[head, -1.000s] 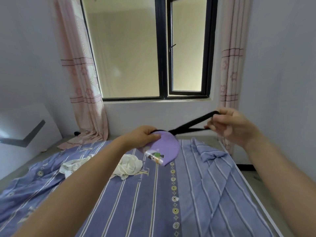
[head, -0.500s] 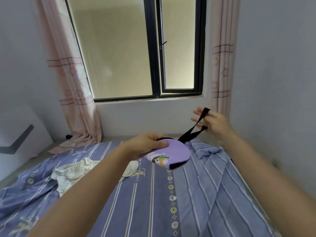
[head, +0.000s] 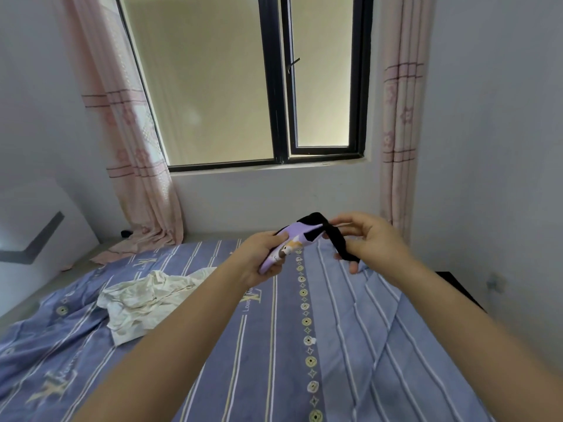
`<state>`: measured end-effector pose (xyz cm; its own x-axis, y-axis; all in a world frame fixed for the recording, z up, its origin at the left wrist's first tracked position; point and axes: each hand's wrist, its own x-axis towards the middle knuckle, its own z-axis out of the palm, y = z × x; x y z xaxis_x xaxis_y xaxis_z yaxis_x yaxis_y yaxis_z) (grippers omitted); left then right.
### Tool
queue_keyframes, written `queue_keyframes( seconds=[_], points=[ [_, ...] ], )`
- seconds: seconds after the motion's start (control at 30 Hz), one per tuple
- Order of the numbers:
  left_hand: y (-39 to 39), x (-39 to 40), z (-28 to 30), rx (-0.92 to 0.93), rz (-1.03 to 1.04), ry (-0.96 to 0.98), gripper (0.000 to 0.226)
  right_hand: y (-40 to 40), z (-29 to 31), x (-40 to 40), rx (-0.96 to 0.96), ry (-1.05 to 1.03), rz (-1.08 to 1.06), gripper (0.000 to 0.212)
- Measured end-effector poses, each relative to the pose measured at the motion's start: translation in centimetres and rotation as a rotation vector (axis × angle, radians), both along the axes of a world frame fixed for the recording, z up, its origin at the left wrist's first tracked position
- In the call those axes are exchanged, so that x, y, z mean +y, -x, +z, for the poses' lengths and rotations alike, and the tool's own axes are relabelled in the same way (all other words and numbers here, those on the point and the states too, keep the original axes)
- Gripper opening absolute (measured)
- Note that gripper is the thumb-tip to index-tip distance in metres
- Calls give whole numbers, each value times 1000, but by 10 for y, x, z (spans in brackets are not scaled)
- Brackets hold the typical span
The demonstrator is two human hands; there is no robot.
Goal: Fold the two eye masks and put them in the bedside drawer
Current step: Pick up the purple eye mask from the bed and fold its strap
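Since 0.5 seconds ago the right hand [head: 370, 242] has been coming in from out by the curtain, bringing the black strap [head: 338, 243] close to the purple eye mask [head: 292, 243], which is now lifted off the bed [head: 350, 345] and folded in 2. Going left to right: a crumpled white cloth [head: 143, 303] is lying on the striped bedcover; the left hand [head: 263, 257] is keeping its grip clamped on the mask above the bed; the right hand's grip is pinching the strap just beside it. A pink curtain [head: 399, 132] is hanging behind.
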<state>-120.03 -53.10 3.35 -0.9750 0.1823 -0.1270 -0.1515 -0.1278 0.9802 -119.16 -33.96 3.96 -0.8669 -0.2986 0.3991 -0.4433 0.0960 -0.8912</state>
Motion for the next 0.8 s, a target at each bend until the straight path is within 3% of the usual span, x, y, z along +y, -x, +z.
queue_keyframes(
  seconds=[0.07, 0.2, 0.3, 0.37, 0.47, 0.57, 0.7, 0.8],
  points=[
    [-2, 2, -2, 20, -1, 15, 29, 4, -5, 1, 28, -121, -96, 31],
    [-6, 1, -7, 44, -33, 175, 25, 5, -14, 9, 100, -748, -73, 30],
    [-10, -3, -5, 69, -96, 219, 22, 7, -10, 20, 171, -809, -160, 12],
    [-11, -5, -2, 75, -132, 182, 20, 12, -8, 26, 233, -860, -257, 32],
    [-12, -8, 0, 85, -143, 140, 19, 17, -13, 33, 233, -951, -280, 22],
    [-11, -5, -4, 160, -122, 206, 21, 17, -21, 36, -10, -846, -157, 14],
    [-10, 7, -15, 424, 93, 485, 18, 7, -27, 26, -312, -320, 61, 18],
    [-12, 18, -23, 659, 315, 614, 16, 2, -39, 12, -341, -56, 100, 29]
  ],
)
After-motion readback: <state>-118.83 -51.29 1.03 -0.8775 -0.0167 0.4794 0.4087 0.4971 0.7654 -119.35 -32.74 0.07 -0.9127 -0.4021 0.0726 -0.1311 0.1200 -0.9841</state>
